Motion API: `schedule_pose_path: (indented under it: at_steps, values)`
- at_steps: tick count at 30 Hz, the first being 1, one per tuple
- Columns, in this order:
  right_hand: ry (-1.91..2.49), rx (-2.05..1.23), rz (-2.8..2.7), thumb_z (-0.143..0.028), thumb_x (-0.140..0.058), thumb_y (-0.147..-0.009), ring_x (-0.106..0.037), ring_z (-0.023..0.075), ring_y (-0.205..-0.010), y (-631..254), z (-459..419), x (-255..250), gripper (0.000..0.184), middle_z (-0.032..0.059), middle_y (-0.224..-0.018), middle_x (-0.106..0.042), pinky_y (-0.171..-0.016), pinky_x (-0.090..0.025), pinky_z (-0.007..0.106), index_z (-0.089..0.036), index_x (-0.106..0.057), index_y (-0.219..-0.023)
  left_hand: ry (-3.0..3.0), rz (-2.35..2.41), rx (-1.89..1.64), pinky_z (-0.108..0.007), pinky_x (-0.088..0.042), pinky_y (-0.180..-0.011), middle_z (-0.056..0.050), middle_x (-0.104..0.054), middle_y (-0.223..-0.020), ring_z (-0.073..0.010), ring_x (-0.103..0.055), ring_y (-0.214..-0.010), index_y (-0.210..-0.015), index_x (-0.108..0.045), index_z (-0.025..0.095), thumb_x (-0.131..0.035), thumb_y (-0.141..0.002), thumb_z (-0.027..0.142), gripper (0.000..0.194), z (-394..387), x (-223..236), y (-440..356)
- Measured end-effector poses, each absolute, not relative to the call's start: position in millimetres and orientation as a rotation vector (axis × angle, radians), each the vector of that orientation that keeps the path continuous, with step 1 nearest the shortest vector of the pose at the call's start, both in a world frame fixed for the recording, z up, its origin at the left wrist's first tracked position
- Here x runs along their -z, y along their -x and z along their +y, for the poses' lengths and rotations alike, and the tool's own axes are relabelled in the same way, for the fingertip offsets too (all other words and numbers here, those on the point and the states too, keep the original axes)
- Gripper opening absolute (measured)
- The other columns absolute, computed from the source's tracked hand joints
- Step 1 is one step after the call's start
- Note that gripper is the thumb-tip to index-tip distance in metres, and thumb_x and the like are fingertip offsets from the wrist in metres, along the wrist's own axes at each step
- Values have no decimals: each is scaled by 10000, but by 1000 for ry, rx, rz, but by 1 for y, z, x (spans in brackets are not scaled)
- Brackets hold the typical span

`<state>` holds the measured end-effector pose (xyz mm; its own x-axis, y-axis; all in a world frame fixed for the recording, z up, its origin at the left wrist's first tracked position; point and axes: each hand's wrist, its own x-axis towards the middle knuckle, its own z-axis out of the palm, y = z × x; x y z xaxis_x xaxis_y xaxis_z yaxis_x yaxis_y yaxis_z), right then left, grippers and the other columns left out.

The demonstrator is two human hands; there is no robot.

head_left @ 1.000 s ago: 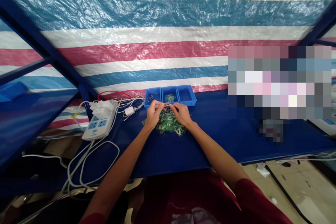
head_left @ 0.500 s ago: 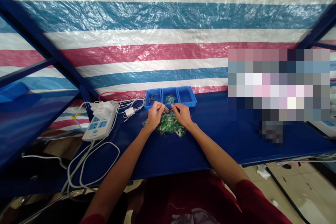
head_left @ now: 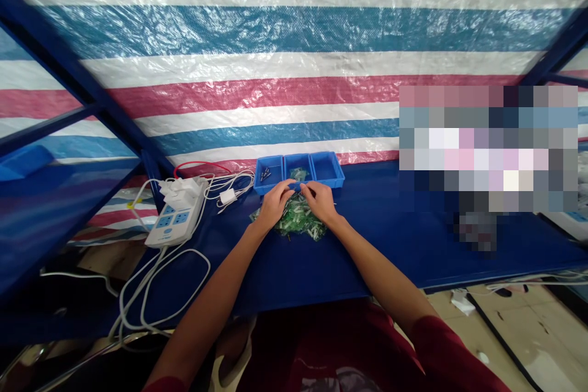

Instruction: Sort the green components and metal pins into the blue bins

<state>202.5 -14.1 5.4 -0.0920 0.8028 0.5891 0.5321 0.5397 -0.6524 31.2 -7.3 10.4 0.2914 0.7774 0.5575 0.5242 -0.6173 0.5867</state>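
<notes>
A pile of small green-and-clear plastic packets [head_left: 297, 220] with thin metal and whitish pieces lies on the blue table. My left hand [head_left: 274, 203] is over the pile's left side, its fingers bent and closed toward the tips. Facing it, my right hand [head_left: 320, 201] has thumb and fingers pinched together above the pile's right side. Anything held at the fingertips is too small to make out. Just beyond the hands stands a blue three-part bin [head_left: 339, 182]. Small metal pieces [head_left: 265, 174] lie in its left compartment, and green-clear packets [head_left: 298, 174] in the middle one.
A white power strip [head_left: 171, 229] with plugged-in adapters and looping white cables [head_left: 206, 260] occupies the table's left side. A small white adapter [head_left: 226, 196] lies near the bin. A striped plastic sheet [head_left: 285, 92] hangs behind. The far right is pixelated.
My left hand's fingers have moved slightly up and right, closer to the right fingertips. The small pieces visible at its fingertips before are now hidden. My right hand has barely moved.
</notes>
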Motion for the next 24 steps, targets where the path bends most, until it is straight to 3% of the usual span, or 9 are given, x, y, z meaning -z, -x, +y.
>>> schedule_pose_path:
  at_steps: [4,9,15,21,24]
  values:
    - [1116,-334,-1745,-442,-390,-966,-538,162,-632,-203,-13,-4,421,48,-703,-626,-632,-379,276,-183,-643,-753,-2204,1216,-1296,-229,-461,-650,25,-562,-696,-126,-531,-610,-1022,-596,209,-588,-864,478,312,-8,-9,-31]
    - [1066,-400,-1810,-447,-440,-945,-545,159,-638,-202,-13,-3,378,44,-728,-642,-633,-394,272,-189,-665,-784,-2163,1206,-1364,-225,-459,-637,44,-522,-644,-114,-490,-581,-927,-591,215,-654,-802,513,329,-10,-12,-31]
    - [1043,-462,-1767,-460,-442,-937,-534,154,-619,-202,-15,-8,381,38,-711,-632,-623,-402,271,-187,-656,-780,-2144,1159,-1397,-241,-479,-649,28,-580,-659,-121,-519,-587,-944,-629,212,-656,-803,494,317,-10,-15,-33]
    - [1069,-509,-1700,-440,-466,-921,-542,162,-641,-203,-17,-14,340,44,-737,-645,-645,-424,278,-189,-648,-779,-2186,1205,-1414,-275,-485,-674,-29,-678,-712,-149,-580,-619,-745,-680,197,-633,-830,443,264,-11,-16,-31]
    - [1062,-516,-1686,-408,-483,-911,-536,157,-626,-203,-17,-14,296,40,-739,-643,-644,-423,276,-186,-646,-801,-2143,1199,-1432,-277,-494,-681,-33,-698,-737,-155,-606,-638,-755,-695,198,-627,-838,422,248,-11,-17,-31]
